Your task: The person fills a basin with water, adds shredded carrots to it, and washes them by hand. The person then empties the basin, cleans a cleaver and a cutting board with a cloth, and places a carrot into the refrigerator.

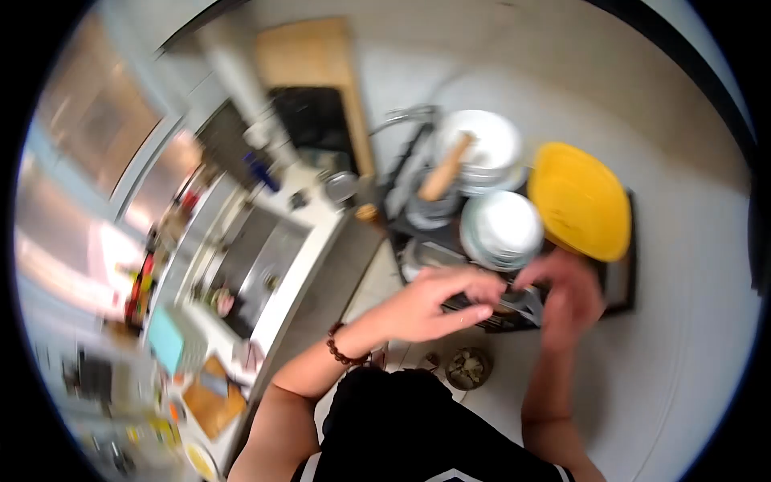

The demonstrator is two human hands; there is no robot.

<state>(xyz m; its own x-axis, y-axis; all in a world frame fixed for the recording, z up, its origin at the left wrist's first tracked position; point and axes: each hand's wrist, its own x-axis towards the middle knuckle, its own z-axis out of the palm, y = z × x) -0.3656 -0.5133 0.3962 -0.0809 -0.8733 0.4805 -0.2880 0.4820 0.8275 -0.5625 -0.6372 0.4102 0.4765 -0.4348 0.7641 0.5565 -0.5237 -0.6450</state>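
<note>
Now left hand [569,291], right hand [446,301] near two white dish stacks [504,226].

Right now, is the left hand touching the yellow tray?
Apart: in the head view, the stacked bowls show between the left hand and yellow tray.

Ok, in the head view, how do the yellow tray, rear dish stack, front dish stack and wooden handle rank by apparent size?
Yellow tray
Rear dish stack and front dish stack: too alike to rank
Wooden handle
</note>
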